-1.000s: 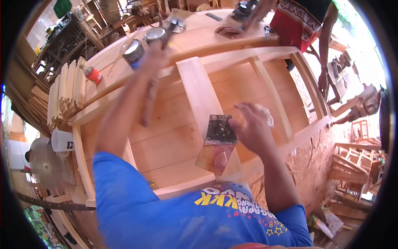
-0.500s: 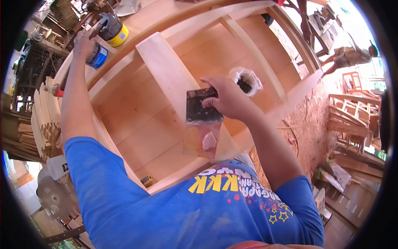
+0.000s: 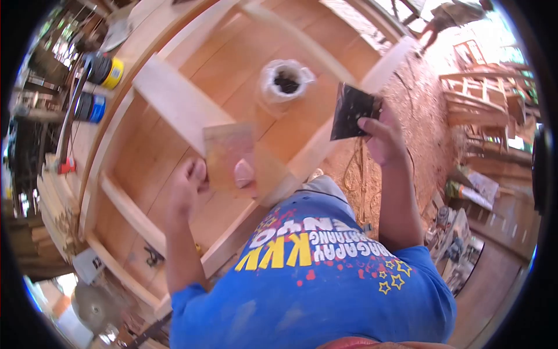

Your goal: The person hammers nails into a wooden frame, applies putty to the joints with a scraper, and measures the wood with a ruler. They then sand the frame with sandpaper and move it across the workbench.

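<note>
My right hand (image 3: 383, 136) grips a black square spreader (image 3: 350, 113), thumb on its face, raised to the right of the wooden frame. A thin board (image 3: 224, 142) bearing a lump of pinkish putty (image 3: 244, 173) rests on the frame. My left hand (image 3: 189, 186) is at the board's left edge, fingers curled and slightly blurred; what they hold, if anything, is hidden. Beyond the board, a plastic-lined tub (image 3: 285, 81) with dark contents stands on the wooden panel.
The large wooden frame (image 3: 174, 96) has crossing slats. Jars with a yellow label (image 3: 113, 74) and a blue label (image 3: 96, 109) stand at upper left. A circular blade (image 3: 96, 308) shows at lower left. Stacked chair frames (image 3: 476, 102) and another person (image 3: 456, 14) are at right.
My left hand has come from the jars down to the putty board. My right hand has lifted the spreader off the board and moved it right. The camera view has shifted.
</note>
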The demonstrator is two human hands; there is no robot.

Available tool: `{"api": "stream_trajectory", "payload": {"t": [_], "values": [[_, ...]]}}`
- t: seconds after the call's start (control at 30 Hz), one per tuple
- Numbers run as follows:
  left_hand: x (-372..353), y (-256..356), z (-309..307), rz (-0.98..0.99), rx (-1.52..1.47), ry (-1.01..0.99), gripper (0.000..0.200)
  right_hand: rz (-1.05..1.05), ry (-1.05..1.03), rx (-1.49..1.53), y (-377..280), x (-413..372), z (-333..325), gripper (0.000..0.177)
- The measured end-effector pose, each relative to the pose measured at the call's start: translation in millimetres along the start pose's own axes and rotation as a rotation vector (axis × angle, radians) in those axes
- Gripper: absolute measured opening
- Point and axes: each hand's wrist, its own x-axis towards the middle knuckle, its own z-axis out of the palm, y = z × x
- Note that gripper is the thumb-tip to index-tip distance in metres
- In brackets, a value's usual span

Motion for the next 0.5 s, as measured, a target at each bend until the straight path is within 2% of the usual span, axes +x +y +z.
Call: {"api": "stream_trajectory", "payload": {"t": [0.1, 0.2, 0.3, 0.4, 0.5], "values": [[-16, -19, 22, 0.037, -0.035, -0.053, 0.032, 0.034, 0.077, 0.086, 7, -29, -25, 0.047], [-17, -2, 29, -0.008, -0.115, -0.066, 0.026, 0.129, 0.114, 0.098, 9, -45, -36, 0.044], [-31, 12, 41, 0.049, -0.209, -0.030, 0.026, 0.203, 0.101, 0.103, -1, -52, -46, 0.048], [-50, 17, 43, 0.162, -0.313, -0.020, 0.034, 0.174, 0.047, 0.140, -13, -56, -75, 0.052], [-81, 29, 80, 0.316, -0.454, 0.015, 0.050, 0.115, 0.001, 0.222, -21, -68, -112, 0.056]]}}
